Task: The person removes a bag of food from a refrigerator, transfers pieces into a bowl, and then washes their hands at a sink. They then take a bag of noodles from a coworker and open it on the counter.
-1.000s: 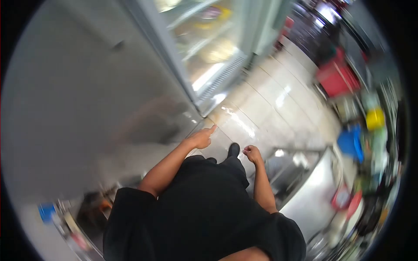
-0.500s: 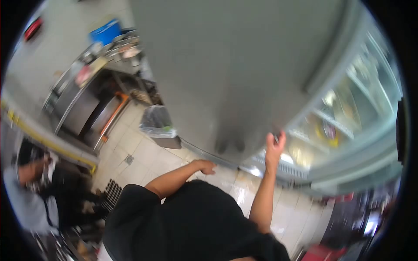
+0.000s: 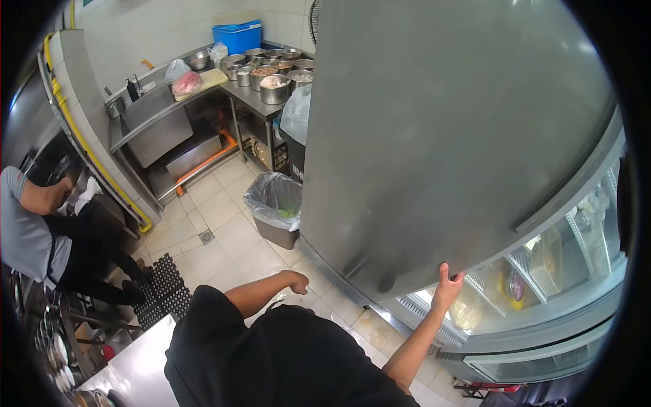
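Observation:
A tall grey refrigerator (image 3: pixel 434 169) stands directly in front of me, its shelves showing on the right side. My right hand (image 3: pixel 447 286) is closed on the lower edge of its door, thumb up against the grey panel. Just beyond that hand, bagged food (image 3: pixel 468 308) and a yellow-and-purple package (image 3: pixel 517 288) sit between white wire racks (image 3: pixel 525 275). My left hand (image 3: pixel 296 281) hangs in front of my body with its fingers curled in, and nothing shows in it. Nearest to it is a lined trash bin (image 3: pixel 278 234) with green scraps inside.
A steel sink (image 3: pixel 161 132) and a counter crowded with metal pots (image 3: pixel 274 91) run along the back wall, beside a blue box (image 3: pixel 237 37). At left, a person in a grey shirt (image 3: pixel 30 230) works near a black perforated mat (image 3: pixel 163 292). A white tabletop (image 3: pixel 139 370) lies behind.
My view has swung left, so the sink, pots and co-worker show more fully and sharply. My right hand stays at the refrigerator edge. My left hand has drawn in slightly, its fingers more curled.

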A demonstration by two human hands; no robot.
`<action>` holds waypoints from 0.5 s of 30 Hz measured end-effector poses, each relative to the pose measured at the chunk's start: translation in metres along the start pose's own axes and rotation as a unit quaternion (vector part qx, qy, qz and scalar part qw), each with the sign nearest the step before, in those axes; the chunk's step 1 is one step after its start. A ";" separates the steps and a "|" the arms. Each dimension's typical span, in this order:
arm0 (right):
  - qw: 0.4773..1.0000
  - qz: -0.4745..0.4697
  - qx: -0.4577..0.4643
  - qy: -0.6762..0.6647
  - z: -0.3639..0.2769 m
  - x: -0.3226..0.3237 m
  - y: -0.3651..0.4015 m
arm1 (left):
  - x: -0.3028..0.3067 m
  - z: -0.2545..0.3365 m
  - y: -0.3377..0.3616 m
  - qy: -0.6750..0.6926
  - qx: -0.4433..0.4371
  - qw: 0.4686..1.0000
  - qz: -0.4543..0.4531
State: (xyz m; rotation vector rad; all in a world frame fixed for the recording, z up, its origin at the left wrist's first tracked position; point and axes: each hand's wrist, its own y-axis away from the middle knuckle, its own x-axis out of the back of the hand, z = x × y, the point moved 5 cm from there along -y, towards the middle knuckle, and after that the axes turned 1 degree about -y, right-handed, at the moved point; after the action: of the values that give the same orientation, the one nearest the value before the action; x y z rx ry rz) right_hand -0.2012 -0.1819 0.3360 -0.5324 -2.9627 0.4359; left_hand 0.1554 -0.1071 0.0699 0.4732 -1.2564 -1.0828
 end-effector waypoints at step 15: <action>0.973 -0.175 -0.056 -0.137 0.045 0.079 0.088 | -0.061 0.095 -0.056 0.095 -0.074 0.978 0.170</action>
State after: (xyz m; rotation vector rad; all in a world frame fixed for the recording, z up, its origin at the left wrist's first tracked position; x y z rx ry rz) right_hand -0.2533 -0.0864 0.2707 0.0541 -3.2632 0.3277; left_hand 0.0502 -0.0562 0.0215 0.2317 -1.0334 -0.8131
